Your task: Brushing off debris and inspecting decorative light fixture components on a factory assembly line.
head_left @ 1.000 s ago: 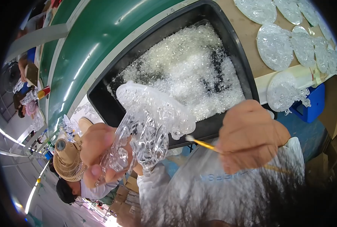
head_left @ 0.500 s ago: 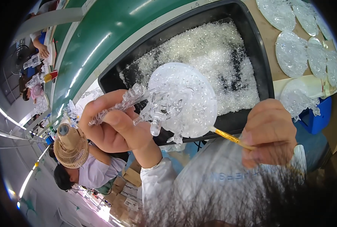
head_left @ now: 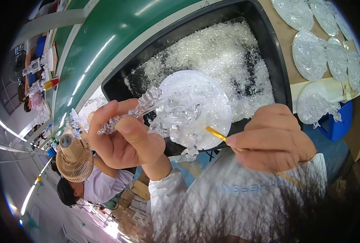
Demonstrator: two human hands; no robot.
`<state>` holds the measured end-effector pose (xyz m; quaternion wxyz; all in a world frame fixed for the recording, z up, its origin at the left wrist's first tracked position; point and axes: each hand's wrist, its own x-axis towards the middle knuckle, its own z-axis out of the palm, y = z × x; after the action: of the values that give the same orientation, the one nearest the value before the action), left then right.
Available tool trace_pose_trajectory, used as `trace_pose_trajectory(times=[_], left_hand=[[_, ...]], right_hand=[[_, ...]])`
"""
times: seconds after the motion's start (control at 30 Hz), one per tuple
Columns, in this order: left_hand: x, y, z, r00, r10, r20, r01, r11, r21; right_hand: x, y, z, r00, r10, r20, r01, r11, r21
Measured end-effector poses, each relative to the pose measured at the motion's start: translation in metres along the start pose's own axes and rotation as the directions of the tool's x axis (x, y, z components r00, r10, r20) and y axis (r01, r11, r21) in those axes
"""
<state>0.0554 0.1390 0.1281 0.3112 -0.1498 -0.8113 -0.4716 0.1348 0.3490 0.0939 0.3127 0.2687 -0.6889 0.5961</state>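
My left hand [head_left: 127, 139] pinches the beaded clear stem of a transparent plastic figure, fixed on a round whitish disc [head_left: 216, 97] with glittering bits on it. The piece is held tilted above the near part of a black tray [head_left: 283, 77], which contains clear, glittery flakes [head_left: 204, 48]. Closed around a slim brush [head_left: 215, 133] with a gold-coloured metal collar, my right hand [head_left: 275, 139] is to the right of the disc. The brush's front end lies over the disc's lower part; whether it touches is unclear. Its bristles cannot be made out against the clear plastic.
Several clear round pieces [head_left: 309, 54] lie on brown board at right, one [head_left: 315, 103] near the board's edge above a blue bin [head_left: 338, 123]. A green work surface [head_left: 91, 44] runs left of the tray. Beyond stand a beige fan [head_left: 75, 160] and other people [head_left: 103, 182].
My right hand has moved left and slightly up, carrying the brush further over the disc. My left hand has tilted the clear piece slightly, keeping its pinch on the stem.
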Motion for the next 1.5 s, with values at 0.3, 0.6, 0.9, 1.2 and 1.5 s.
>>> trace_pose_trajectory(times=[0.3, 0.6, 0.9, 1.2, 1.5], left_hand=[[-0.004, 0.002, -0.001, 1.000, 0.004, -0.019, -0.005, 1.000, -0.026], [-0.007, -0.002, -0.004, 0.993, 0.118, 0.000, -0.118, 0.990, 0.082], [-0.009, 0.002, -0.005, 0.991, 0.132, 0.010, -0.132, 0.983, 0.127], [-0.009, 0.002, -0.004, 0.987, 0.157, 0.017, -0.158, 0.985, 0.077], [-0.012, 0.002, -0.005, 0.989, 0.148, 0.025, -0.149, 0.986, 0.072]], right_hand=[[-0.006, 0.010, 0.010, 0.993, -0.120, -0.010, 0.117, 0.985, -0.124], [-0.011, 0.009, 0.014, 0.996, -0.087, -0.002, 0.085, 0.984, -0.156], [-0.011, 0.008, 0.013, 0.995, -0.103, -0.007, 0.101, 0.982, -0.158], [-0.011, 0.010, 0.013, 0.995, -0.099, 0.000, 0.098, 0.978, -0.187], [-0.011, 0.002, 0.000, 0.984, 0.006, 0.178, 0.019, 0.990, -0.143]])
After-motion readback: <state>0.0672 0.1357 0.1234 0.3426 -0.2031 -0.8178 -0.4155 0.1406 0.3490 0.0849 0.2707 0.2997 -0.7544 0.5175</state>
